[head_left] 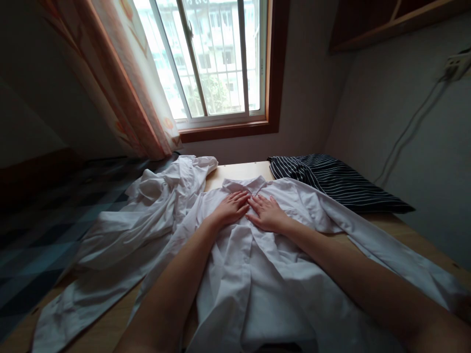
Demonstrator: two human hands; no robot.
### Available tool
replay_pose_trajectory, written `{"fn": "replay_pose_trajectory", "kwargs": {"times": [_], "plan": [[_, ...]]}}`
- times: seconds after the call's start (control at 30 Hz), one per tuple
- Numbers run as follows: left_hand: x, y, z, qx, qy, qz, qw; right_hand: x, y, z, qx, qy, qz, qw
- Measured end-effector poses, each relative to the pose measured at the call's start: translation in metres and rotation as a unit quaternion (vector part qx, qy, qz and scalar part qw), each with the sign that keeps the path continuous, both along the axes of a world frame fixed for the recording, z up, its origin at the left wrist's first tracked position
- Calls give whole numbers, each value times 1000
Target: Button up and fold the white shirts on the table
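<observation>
A white button-up shirt (pixel 230 262) lies front up on the wooden table, its collar toward the window and its sleeves out to both sides. My left hand (pixel 232 207) rests flat on its chest just below the collar, fingers stretched out. Beside it, my right hand (pixel 267 213) also lies flat on the cloth with the fingers spread a little. The fingertips of both hands come close together near the button line. Below the hands the shirt front is wrinkled, with loose folds.
Another white shirt (pixel 147 225) lies crumpled on the left. A black-and-white striped cloth (pixel 338 181) sits at the table's back right. The wooden table (pixel 239 170) adjoins a checked bedcover (pixel 47 220). Behind are a window (pixel 217 63), a curtain (pixel 121 83) and a wall cord (pixel 405 127).
</observation>
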State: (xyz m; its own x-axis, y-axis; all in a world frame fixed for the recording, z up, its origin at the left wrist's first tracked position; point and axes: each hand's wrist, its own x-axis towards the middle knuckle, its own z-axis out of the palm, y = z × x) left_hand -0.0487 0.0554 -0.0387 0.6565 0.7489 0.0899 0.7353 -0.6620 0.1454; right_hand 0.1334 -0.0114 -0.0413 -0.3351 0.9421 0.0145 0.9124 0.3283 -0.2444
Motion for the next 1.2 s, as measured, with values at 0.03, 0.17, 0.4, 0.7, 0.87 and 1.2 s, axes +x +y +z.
{"fn": "replay_pose_trajectory", "kwargs": {"times": [0.03, 0.17, 0.4, 0.7, 0.87, 1.2], "plan": [[0, 0, 1, -2, 7, 2, 1000, 0, -3, 1, -6, -2, -4, 1000], [-2, -3, 6, -9, 15, 11, 1000, 8, -15, 6, -36, -10, -39, 999], [-3, -7, 7, 1, 19, 8, 1000, 44, -23, 1, -17, -38, -116, 992], [-2, -4, 6, 1, 37, -4, 999, 35, 16, 9, 56, -65, -111, 990], [-1, -7, 6, -10, 42, 4, 999, 30, 45, -8, 6, -16, -140, 990], [1, -12, 6, -3, 54, 32, 998, 48, 70, -7, 23, 21, -148, 989]]}}
